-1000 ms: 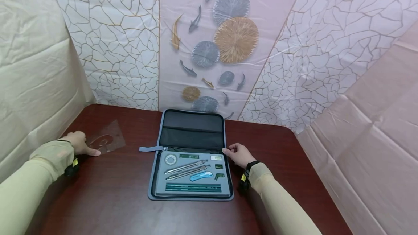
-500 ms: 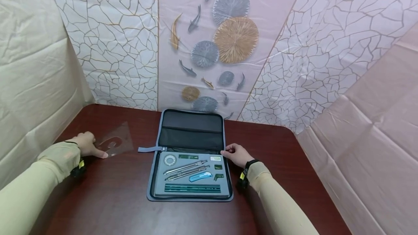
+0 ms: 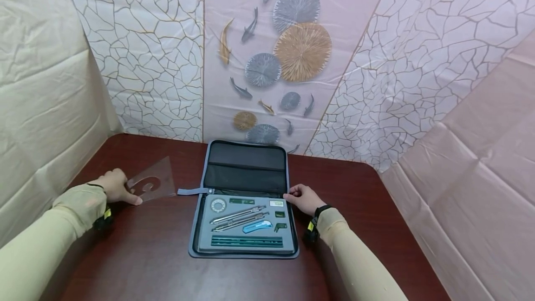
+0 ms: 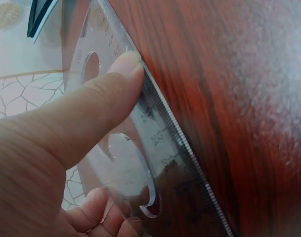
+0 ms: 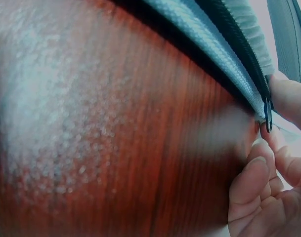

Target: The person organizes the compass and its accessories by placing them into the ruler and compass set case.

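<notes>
My left hand (image 3: 114,187) holds a clear plastic set square (image 3: 164,178) at the left of the table. In the left wrist view the thumb lies on its graduated edge, with fingertips behind the curved cut-out. The set square (image 4: 123,170) is tilted up from the table. A blue-grey zip case (image 3: 246,154) lies unfolded at the centre. At the case's right side, near the fold, my right hand (image 3: 307,199) pinches the edge between thumb and fingers. The right wrist view shows a zipper pull (image 5: 269,116) between those fingertips.
A grey insert (image 3: 205,238) in the case holds two metal compasses (image 3: 240,221), a blue utility knife (image 3: 257,226), green pencils (image 3: 246,241), an eraser (image 3: 276,203) and a pale ring (image 3: 218,205). A strap (image 3: 191,192) sticks out leftward. Patterned cloth (image 3: 159,59) hangs behind the table.
My left hand has moved right towards the case, and the set square in it has come along and tilted up. My right hand has stayed at the case's edge.
</notes>
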`<state>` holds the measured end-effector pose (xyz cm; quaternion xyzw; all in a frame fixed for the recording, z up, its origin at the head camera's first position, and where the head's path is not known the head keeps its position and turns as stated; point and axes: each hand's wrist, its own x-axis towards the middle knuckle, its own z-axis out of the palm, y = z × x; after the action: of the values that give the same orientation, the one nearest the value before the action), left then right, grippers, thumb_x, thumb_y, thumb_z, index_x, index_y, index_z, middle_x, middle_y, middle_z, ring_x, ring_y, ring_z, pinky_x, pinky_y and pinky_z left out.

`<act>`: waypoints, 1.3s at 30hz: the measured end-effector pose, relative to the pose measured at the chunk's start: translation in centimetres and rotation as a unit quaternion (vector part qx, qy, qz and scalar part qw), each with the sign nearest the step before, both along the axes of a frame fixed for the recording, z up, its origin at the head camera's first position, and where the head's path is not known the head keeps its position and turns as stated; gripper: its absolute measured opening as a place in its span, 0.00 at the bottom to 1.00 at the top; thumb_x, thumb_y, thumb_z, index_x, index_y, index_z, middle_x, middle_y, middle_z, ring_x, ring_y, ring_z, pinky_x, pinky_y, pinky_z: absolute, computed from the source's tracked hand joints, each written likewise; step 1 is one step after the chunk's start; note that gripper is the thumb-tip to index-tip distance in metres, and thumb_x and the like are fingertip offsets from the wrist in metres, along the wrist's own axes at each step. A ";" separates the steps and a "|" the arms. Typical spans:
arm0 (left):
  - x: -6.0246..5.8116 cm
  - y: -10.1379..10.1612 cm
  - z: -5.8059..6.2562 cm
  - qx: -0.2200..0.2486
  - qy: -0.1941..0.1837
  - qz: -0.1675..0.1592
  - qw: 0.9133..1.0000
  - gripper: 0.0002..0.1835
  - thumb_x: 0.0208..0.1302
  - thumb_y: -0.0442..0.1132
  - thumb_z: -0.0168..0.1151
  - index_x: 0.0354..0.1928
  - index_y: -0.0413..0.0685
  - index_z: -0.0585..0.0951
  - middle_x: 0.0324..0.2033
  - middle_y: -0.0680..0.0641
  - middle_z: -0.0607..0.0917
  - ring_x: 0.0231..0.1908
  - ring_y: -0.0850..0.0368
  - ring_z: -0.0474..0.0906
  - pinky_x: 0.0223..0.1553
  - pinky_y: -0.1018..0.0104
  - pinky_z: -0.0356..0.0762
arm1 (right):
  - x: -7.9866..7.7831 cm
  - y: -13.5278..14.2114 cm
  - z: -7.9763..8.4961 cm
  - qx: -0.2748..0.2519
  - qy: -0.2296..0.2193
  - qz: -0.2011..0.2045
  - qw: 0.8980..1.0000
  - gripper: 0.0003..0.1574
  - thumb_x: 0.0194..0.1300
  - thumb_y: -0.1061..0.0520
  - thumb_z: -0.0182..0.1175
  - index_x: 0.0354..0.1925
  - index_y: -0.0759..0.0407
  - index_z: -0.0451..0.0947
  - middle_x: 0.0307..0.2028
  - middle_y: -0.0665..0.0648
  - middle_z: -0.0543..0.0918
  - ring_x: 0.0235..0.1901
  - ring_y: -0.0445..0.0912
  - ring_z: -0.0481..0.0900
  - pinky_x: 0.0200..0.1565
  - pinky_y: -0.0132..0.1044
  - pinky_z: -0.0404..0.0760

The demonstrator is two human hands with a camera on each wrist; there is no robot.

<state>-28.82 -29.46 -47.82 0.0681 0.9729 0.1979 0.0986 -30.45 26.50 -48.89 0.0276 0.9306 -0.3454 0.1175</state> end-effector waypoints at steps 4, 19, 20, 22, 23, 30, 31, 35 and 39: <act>0.3 0.4 0.1 0.009 0.009 0.004 1.000 0.38 0.32 0.63 0.79 0.27 0.36 0.74 0.29 0.36 0.70 0.29 0.39 0.73 0.35 0.45 0.73 | 0.1 0.1 0.0 0.001 0.003 0.003 1.000 0.25 0.66 0.42 0.62 0.50 0.58 0.75 0.43 0.56 0.74 0.43 0.51 0.70 0.47 0.44 0.71; 1.0 0.1 0.9 0.129 -0.002 -0.049 0.990 0.13 0.57 0.40 0.70 0.30 0.37 0.79 0.24 0.52 0.77 0.27 0.57 0.71 0.30 0.64 0.70 | 0.7 -0.1 -0.3 0.008 0.030 0.033 0.999 0.12 0.68 0.53 0.62 0.45 0.56 0.74 0.40 0.55 0.74 0.40 0.50 0.70 0.42 0.43 0.69; 1.0 0.2 0.9 0.141 -0.007 -0.051 0.989 0.11 0.58 0.39 0.69 0.30 0.37 0.79 0.24 0.52 0.78 0.27 0.57 0.72 0.29 0.65 0.71 | 0.8 -0.1 -0.3 0.009 0.030 0.034 0.999 0.11 0.68 0.53 0.62 0.44 0.56 0.74 0.40 0.55 0.74 0.40 0.50 0.70 0.42 0.43 0.69; 1.2 0.1 1.0 0.170 -0.024 -0.054 0.984 0.08 0.60 0.35 0.66 0.31 0.36 0.79 0.23 0.51 0.79 0.27 0.57 0.73 0.28 0.66 0.73 | 0.8 -0.2 -0.2 0.008 0.028 0.037 0.999 0.11 0.67 0.53 0.62 0.44 0.55 0.74 0.39 0.56 0.74 0.40 0.50 0.70 0.42 0.43 0.69; 1.2 0.1 1.0 0.185 -0.031 -0.055 0.981 0.07 0.60 0.34 0.65 0.32 0.36 0.80 0.23 0.51 0.79 0.27 0.57 0.74 0.27 0.66 0.74 | 0.9 -0.3 -0.2 0.008 0.028 0.039 0.999 0.11 0.67 0.53 0.62 0.44 0.55 0.74 0.39 0.56 0.74 0.40 0.50 0.70 0.42 0.43 0.69; 1.1 -0.6 2.9 0.226 -0.071 -0.054 0.970 0.07 0.64 0.32 0.62 0.36 0.32 0.80 0.23 0.49 0.80 0.25 0.57 0.77 0.26 0.67 0.76 | 1.4 -0.4 -0.4 0.011 0.035 0.065 0.997 0.11 0.67 0.53 0.62 0.45 0.55 0.74 0.39 0.55 0.76 0.40 0.49 0.71 0.44 0.44 0.71; 1.1 -0.7 3.5 0.224 -0.072 -0.052 0.970 0.07 0.64 0.33 0.62 0.37 0.32 0.79 0.24 0.49 0.81 0.26 0.57 0.77 0.26 0.66 0.76 | 1.5 -0.5 -0.4 0.010 0.037 0.067 0.997 0.11 0.67 0.54 0.62 0.45 0.55 0.73 0.39 0.55 0.76 0.40 0.49 0.71 0.44 0.44 0.71; 0.4 -0.2 5.8 0.198 -0.042 -0.049 0.978 0.09 0.66 0.35 0.61 0.39 0.33 0.80 0.26 0.49 0.83 0.27 0.57 0.78 0.27 0.66 0.76 | 1.9 -0.7 -0.2 0.009 0.040 0.069 0.997 0.10 0.67 0.54 0.62 0.44 0.55 0.73 0.40 0.55 0.74 0.41 0.50 0.70 0.45 0.45 0.71; -0.4 1.9 7.9 0.174 0.010 -0.059 0.983 0.10 0.68 0.39 0.61 0.41 0.36 0.81 0.30 0.49 0.85 0.30 0.56 0.80 0.29 0.63 0.77 | 2.3 -0.9 -0.1 0.013 0.036 0.072 0.997 0.10 0.67 0.54 0.62 0.44 0.53 0.73 0.43 0.56 0.73 0.44 0.51 0.68 0.46 0.46 0.70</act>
<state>-29.22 -27.55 -39.89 0.1436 0.9186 0.3576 0.0874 -28.19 25.56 -49.01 -0.0500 0.9384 -0.3245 0.1077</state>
